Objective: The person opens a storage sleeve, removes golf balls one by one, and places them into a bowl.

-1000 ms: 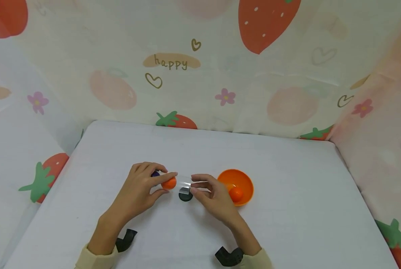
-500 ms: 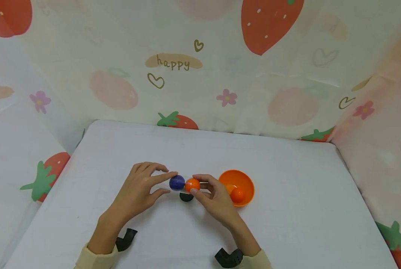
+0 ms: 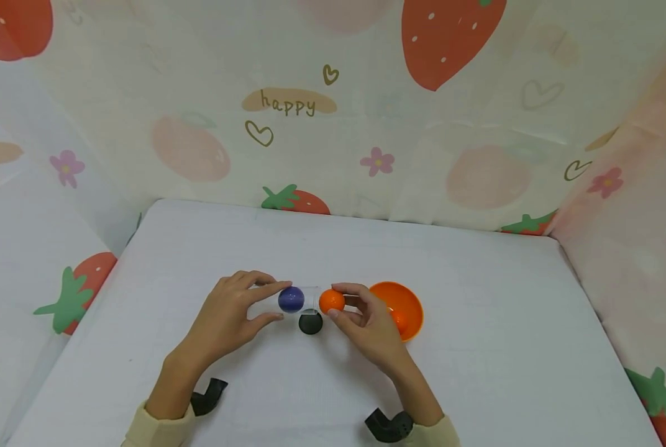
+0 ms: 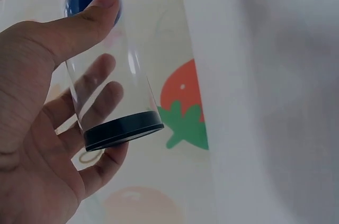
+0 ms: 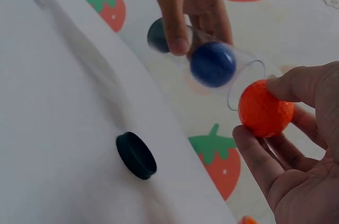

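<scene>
My left hand [image 3: 229,313] grips a clear plastic tube [image 4: 139,86], lying sideways in the head view. A black cap [image 4: 124,130] closes its left end; the right end is uncovered. Inside sits a blue ball [image 3: 291,299], level with my left fingertips. My right hand [image 3: 371,326] pinches an orange ball [image 5: 265,108] between thumb and fingers, just outside the tube's uncovered rim. On the table below the tube lies a second black cap [image 3: 310,323]. An orange bowl [image 3: 410,301] stands behind my right hand, which partly hides another orange ball [image 3: 398,320] in it.
The white table [image 3: 478,347] reaches back to a strawberry-print cloth [image 3: 366,112], which also hangs at both sides. Black curved pieces [image 3: 210,397] are at both wrists, near the pale sleeves.
The orange ball has moved rightward out of the tube in my right fingers. Inside, the blue ball has shifted right, toward the uncovered end. My right hand has drawn slightly right; my left stays nearly still.
</scene>
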The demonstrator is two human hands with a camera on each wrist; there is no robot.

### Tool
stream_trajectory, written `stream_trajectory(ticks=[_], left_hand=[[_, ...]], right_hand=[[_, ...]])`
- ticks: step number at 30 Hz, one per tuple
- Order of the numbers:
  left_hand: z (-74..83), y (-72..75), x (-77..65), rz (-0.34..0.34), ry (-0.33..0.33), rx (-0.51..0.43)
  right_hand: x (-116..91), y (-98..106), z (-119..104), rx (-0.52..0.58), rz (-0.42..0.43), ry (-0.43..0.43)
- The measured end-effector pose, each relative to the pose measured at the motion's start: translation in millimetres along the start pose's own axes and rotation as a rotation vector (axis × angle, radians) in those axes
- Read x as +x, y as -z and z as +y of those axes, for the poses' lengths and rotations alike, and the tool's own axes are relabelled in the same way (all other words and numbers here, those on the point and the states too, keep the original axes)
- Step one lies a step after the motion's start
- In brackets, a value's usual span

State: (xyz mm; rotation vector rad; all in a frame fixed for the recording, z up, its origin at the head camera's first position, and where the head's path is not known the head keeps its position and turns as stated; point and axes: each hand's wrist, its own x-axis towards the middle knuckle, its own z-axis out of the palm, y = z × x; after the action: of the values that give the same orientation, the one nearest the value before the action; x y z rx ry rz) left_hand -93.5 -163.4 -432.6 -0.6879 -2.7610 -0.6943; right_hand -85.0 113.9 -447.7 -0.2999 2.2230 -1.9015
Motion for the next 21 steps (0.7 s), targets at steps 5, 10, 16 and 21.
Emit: stream_trajectory(ticks=[5,10,16,21], left_hand=[[-0.5,0.0,0.2,0.000,0.001,-0.045],[-0.2,-0.2,-0.2,-0.008,0.019,-0.074],[-0.9,0.1,-0.7,0.008,0.011,-0.091],[-1.2,0.2,-1.2,0.001,0.014,-0.096]], right_hand=[[-1.3,11.0,-1.7,0.024,-0.004,0.044],[-2.7,22.1,-4.1,-0.004,0.021,0.060],[-3.7,33.5,-5.0,-0.059,0.060,0.083],[-4.9,42.5,-0.4,-0.137,0.081,0.126]])
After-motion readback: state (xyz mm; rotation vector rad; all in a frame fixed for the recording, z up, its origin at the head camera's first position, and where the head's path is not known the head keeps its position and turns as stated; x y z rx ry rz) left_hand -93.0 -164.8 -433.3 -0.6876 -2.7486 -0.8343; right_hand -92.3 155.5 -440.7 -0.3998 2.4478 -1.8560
